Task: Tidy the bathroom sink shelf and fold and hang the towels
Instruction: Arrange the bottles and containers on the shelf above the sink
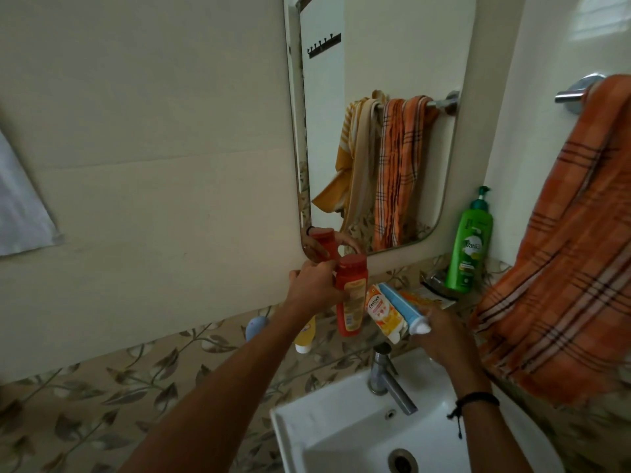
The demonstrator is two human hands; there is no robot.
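One orange checked towel (560, 268) hangs beside the mirror (375, 63) (bunched, not folded). One green pump bottle (469, 247) stands in the corner. The outstretched left hand (314, 285) grips one red bottle (351, 295) upright below the mirror; the right hand (444, 336) clasps one blue tube (399, 303).

Wall mirror (375, 63), steel tap (389, 377), leaf-patterned tiles (102, 404)

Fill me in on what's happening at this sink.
A person is sorting toiletries above the sink. The left hand grips a red bottle, held upright just below the mirror. The right hand holds a blue tube near its white cap, with a Centrum tube leaning beside it. A green pump bottle stands further right. The orange checked towel hangs bunched on its rail, not yet folded.
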